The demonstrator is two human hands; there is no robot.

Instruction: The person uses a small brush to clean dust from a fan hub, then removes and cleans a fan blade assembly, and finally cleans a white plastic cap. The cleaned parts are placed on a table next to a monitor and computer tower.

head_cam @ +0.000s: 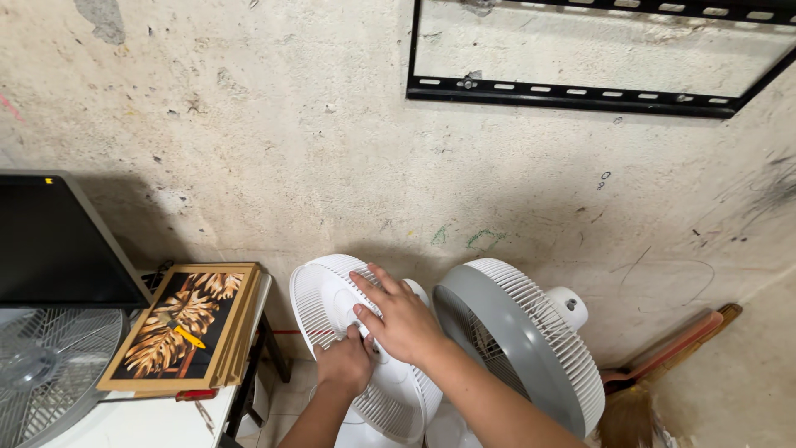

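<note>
Fan grille, white and round with fine radial ribs, is seen standing tilted on edge on the floor, close to the wall and directly in front of the person. Right hand is laid over the centre of the grille, fingers spread and pressed flat against the ribs, not curled around anything. Left hand is placed just below it, touching the grille near the hub; its fingers are bent inward as if pinching a small part there, but what is gripped cannot be told, since the fingertips are hidden by the right hand.

Just to the right of the grille, and touching or nearly touching it, a second fan is noted, with a grey rim, a white ribbed guard and a white motor housing at its back. Further right, a broom with a reddish handle is leaned in the corner.

To the left, a white table is observed. A stack of framed pictures with a gold leaf pattern on black is laid on it. A dark screen and a metal wire guard are recorded at the far left. On the stained wall above, a black metal bracket is mounted.
</note>
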